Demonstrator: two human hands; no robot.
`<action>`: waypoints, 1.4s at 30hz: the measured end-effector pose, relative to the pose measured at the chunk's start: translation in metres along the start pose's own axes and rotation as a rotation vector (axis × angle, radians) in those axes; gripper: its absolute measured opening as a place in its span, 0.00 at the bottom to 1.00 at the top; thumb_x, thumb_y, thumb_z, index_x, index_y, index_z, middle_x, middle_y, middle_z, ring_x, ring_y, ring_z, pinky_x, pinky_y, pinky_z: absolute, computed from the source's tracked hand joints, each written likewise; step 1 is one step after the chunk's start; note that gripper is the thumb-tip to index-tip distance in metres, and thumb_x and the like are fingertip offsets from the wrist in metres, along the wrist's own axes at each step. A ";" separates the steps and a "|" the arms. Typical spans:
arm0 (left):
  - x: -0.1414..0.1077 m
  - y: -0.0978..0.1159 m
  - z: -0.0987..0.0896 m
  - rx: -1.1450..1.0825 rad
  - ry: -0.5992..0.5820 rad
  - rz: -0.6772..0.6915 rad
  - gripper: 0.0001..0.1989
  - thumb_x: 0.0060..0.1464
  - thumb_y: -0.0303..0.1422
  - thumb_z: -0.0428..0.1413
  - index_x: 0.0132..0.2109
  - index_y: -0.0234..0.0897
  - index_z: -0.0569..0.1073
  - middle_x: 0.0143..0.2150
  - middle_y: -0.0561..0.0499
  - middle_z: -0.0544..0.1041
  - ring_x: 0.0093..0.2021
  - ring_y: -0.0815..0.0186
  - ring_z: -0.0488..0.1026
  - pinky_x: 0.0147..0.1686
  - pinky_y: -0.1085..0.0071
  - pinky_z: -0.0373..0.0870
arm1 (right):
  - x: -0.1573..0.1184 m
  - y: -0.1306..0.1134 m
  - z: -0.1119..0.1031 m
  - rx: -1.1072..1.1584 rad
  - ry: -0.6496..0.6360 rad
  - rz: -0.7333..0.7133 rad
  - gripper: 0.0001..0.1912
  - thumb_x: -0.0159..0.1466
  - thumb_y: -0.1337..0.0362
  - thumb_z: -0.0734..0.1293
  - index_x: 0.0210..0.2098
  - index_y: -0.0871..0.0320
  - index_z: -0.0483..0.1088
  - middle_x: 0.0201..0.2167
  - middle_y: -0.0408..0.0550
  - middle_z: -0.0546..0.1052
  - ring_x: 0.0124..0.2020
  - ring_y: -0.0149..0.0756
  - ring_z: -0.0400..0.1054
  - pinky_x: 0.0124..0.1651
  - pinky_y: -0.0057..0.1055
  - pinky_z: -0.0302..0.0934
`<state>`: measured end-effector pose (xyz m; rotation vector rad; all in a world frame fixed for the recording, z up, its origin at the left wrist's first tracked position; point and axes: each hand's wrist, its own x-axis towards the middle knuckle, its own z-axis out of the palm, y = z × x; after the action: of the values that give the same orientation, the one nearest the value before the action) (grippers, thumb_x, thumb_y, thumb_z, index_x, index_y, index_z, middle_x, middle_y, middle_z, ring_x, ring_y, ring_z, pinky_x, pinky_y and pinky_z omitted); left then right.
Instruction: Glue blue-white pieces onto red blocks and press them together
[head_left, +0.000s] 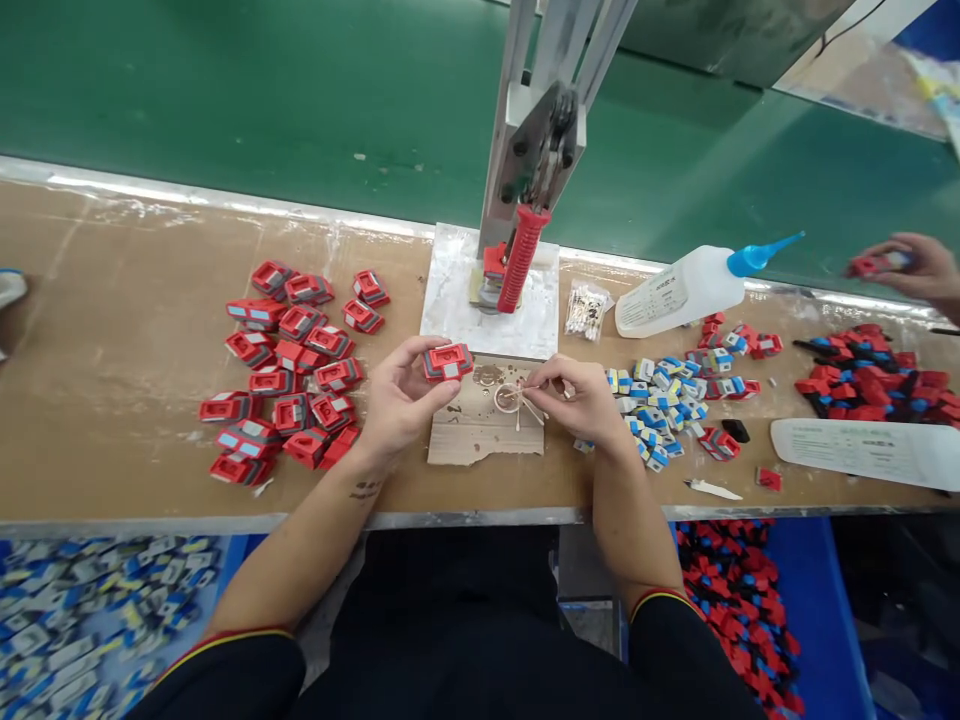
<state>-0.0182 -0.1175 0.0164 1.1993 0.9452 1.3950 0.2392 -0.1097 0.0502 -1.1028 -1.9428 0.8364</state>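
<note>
My left hand grips a red and grey plastic part between thumb and fingers, its recessed face turned up. Closed in a pinch, my right hand holds a thin cotton swab over a small round lid. The swab's tip is too small to make out. Other swabs lean on or lie beside the lid. Under them is a stained piece of cardboard. Many similar red parts lie in a loose group to the left of my left hand.
A press with a red handle stands behind the cardboard. A swab pack, a glue bottle, white-blue pieces, a knife and another bottle lie rightward. A co-worker's hand holds a part. Full bins stand below.
</note>
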 end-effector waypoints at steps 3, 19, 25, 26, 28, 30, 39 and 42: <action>-0.002 0.003 0.003 0.082 -0.036 0.043 0.20 0.55 0.41 0.71 0.51 0.41 0.79 0.48 0.46 0.81 0.45 0.63 0.82 0.47 0.67 0.82 | 0.002 0.004 0.001 0.072 0.008 0.070 0.06 0.64 0.63 0.74 0.31 0.55 0.77 0.27 0.42 0.82 0.23 0.28 0.64 0.27 0.29 0.58; -0.007 0.009 0.009 0.313 -0.142 0.198 0.16 0.55 0.34 0.71 0.50 0.40 0.82 0.48 0.44 0.86 0.49 0.58 0.84 0.52 0.60 0.82 | -0.001 -0.022 0.016 0.394 0.536 -0.081 0.14 0.63 0.54 0.78 0.32 0.49 0.71 0.24 0.40 0.75 0.25 0.34 0.71 0.28 0.35 0.66; -0.008 0.014 0.012 0.352 -0.237 0.243 0.18 0.55 0.32 0.71 0.52 0.42 0.81 0.49 0.45 0.86 0.48 0.59 0.85 0.51 0.61 0.83 | 0.002 -0.033 0.035 0.361 0.470 -0.111 0.11 0.66 0.56 0.76 0.32 0.49 0.71 0.25 0.40 0.77 0.26 0.34 0.73 0.28 0.35 0.67; -0.009 0.015 0.013 0.350 -0.239 0.250 0.18 0.55 0.32 0.71 0.52 0.42 0.81 0.49 0.45 0.86 0.47 0.59 0.85 0.51 0.61 0.83 | 0.003 -0.033 0.037 0.369 0.456 -0.112 0.11 0.66 0.57 0.76 0.33 0.50 0.72 0.25 0.41 0.77 0.26 0.33 0.73 0.28 0.34 0.67; -0.009 0.015 0.013 0.343 -0.242 0.268 0.18 0.55 0.31 0.71 0.53 0.42 0.81 0.49 0.45 0.86 0.47 0.60 0.85 0.51 0.62 0.83 | 0.003 -0.033 0.039 0.395 0.438 -0.107 0.09 0.67 0.59 0.76 0.33 0.50 0.73 0.26 0.41 0.78 0.27 0.32 0.74 0.28 0.32 0.66; -0.009 0.015 0.014 0.337 -0.246 0.280 0.19 0.54 0.30 0.71 0.53 0.42 0.81 0.49 0.45 0.86 0.47 0.60 0.85 0.50 0.63 0.83 | 0.004 -0.033 0.041 0.419 0.434 -0.103 0.08 0.66 0.60 0.76 0.33 0.50 0.74 0.26 0.40 0.79 0.28 0.32 0.75 0.27 0.30 0.65; -0.009 0.016 0.012 0.366 -0.231 0.250 0.17 0.54 0.31 0.70 0.52 0.41 0.82 0.47 0.45 0.86 0.45 0.60 0.84 0.48 0.63 0.83 | 0.002 -0.028 0.036 0.272 0.460 -0.077 0.11 0.65 0.57 0.77 0.30 0.51 0.74 0.23 0.41 0.78 0.25 0.34 0.74 0.26 0.34 0.67; -0.008 0.017 0.011 0.379 -0.223 0.271 0.17 0.54 0.29 0.70 0.51 0.41 0.82 0.46 0.46 0.86 0.45 0.60 0.84 0.47 0.64 0.82 | 0.001 -0.028 0.032 0.256 0.475 -0.120 0.07 0.64 0.64 0.77 0.32 0.50 0.76 0.24 0.41 0.80 0.26 0.35 0.76 0.27 0.34 0.68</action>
<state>-0.0110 -0.1291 0.0338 1.7838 0.9386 1.2862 0.2007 -0.1264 0.0565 -0.9215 -1.4476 0.6627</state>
